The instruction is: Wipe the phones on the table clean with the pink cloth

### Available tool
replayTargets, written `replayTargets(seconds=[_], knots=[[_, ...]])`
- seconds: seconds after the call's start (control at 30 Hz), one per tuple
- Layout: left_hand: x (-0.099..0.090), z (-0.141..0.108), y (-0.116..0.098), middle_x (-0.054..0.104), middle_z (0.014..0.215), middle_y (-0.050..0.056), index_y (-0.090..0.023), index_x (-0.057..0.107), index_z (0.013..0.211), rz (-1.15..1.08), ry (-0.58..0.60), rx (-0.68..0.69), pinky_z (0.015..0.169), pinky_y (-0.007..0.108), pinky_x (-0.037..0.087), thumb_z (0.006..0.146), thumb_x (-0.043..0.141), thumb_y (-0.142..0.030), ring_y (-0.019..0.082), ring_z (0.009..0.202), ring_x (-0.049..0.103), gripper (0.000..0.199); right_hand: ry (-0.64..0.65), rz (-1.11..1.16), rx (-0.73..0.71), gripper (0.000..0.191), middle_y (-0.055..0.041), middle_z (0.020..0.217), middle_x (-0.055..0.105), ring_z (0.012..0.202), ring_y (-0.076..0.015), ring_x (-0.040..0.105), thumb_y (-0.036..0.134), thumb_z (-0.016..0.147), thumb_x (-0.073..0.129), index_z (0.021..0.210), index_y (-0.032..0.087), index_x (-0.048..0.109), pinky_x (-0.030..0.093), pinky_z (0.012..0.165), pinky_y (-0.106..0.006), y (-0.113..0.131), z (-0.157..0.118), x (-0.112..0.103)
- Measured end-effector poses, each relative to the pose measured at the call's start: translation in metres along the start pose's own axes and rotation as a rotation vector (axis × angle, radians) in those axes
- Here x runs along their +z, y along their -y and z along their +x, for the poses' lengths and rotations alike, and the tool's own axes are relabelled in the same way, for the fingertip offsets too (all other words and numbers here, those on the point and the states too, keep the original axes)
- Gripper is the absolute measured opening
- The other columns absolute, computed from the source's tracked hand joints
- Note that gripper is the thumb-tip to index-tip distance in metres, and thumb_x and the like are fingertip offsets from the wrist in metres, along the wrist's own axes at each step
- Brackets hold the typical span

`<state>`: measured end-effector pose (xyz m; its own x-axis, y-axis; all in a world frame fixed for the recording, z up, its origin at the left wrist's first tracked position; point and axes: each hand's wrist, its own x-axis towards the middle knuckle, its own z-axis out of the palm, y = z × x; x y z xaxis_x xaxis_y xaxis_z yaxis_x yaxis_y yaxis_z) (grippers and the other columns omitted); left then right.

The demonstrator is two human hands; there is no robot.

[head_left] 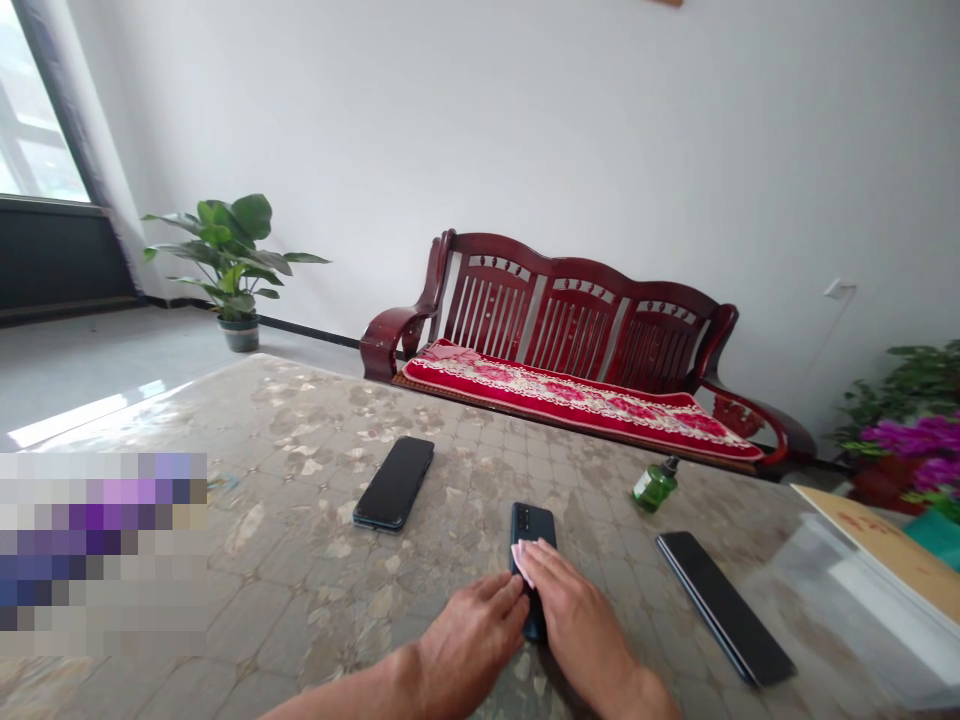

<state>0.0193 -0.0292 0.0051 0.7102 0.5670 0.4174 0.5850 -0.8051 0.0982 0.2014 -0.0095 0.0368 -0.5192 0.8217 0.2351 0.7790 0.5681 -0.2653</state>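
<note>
A dark blue phone [534,524] lies back up on the patterned table [300,570], its camera end pointing away from me. My right hand [581,620] presses a small pink cloth [523,563] onto the phone's back with its fingers together. Against the phone's left edge rests my left hand [474,632], fingers pressed together and its underside hidden. Another phone [395,484] lies screen up to the left. A third dark phone [724,605] lies to the right, and a green bottle [655,485] with a black top stands behind it.
At the right edge of the table is a clear plastic box [847,600] with a tan board [885,545] on it. Purple flowers [915,445] stand beyond. A red wooden bench [577,320] is behind the table, with a potted plant [232,260] at left.
</note>
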Motion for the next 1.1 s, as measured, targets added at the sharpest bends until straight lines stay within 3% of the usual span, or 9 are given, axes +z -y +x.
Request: replayTargets(seconds=[0.2,0.47,0.73,0.97,1.1], knots=[[-0.003,-0.001,0.000,0.067,0.107,0.009,-0.016,0.060,0.104,0.003,-0.003,-0.030,0.097,0.032,0.048,0.095,0.051,-0.019,0.022,0.109,0.059,0.013,-0.099,-0.032,0.061,0.060,-0.0073,0.136,0.057,0.128,-0.0192,0.051,-0.002,0.083,0.035,0.135,0.021,0.054,0.041,0.110,-0.040,-0.013,0.024,0.005],[-0.010,0.003,-0.001,0.066,0.105,0.007,-0.015,0.060,0.097,0.015,0.020,0.002,0.095,0.032,0.049,0.094,0.053,-0.014,0.021,0.103,0.060,0.008,-0.036,-0.023,-0.044,0.057,-0.0045,0.139,0.055,0.130,-0.0185,0.048,0.002,0.087,0.036,0.139,0.022,0.050,0.044,0.108,-0.036,0.000,-0.024,0.001],[-0.008,0.002,0.000,0.067,0.106,0.008,-0.014,0.059,0.101,0.025,0.056,-0.008,0.096,0.034,0.049,0.095,0.051,-0.015,0.023,0.108,0.059,0.010,-0.021,-0.045,0.097,0.057,-0.0069,0.137,0.057,0.129,-0.0213,0.050,0.001,0.084,0.037,0.135,0.019,0.055,0.042,0.110,-0.039,-0.001,0.010,-0.002],[-0.014,0.004,0.000,0.065,0.109,0.008,-0.015,0.059,0.098,-0.003,0.087,-0.020,0.097,0.033,0.048,0.093,0.055,-0.013,0.022,0.106,0.060,0.007,-0.008,-0.062,-0.027,0.062,-0.0055,0.135,0.058,0.127,-0.0203,0.052,-0.003,0.080,0.038,0.135,0.020,0.054,0.045,0.107,-0.037,0.011,-0.014,-0.001],[-0.014,0.003,0.000,0.066,0.106,0.009,-0.014,0.059,0.098,0.029,0.116,-0.008,0.094,0.033,0.050,0.093,0.055,-0.014,0.023,0.104,0.060,0.007,0.010,-0.086,0.022,0.059,-0.0058,0.134,0.059,0.126,-0.0213,0.052,-0.003,0.081,0.038,0.133,0.019,0.056,0.044,0.107,-0.037,0.009,0.006,-0.004]])
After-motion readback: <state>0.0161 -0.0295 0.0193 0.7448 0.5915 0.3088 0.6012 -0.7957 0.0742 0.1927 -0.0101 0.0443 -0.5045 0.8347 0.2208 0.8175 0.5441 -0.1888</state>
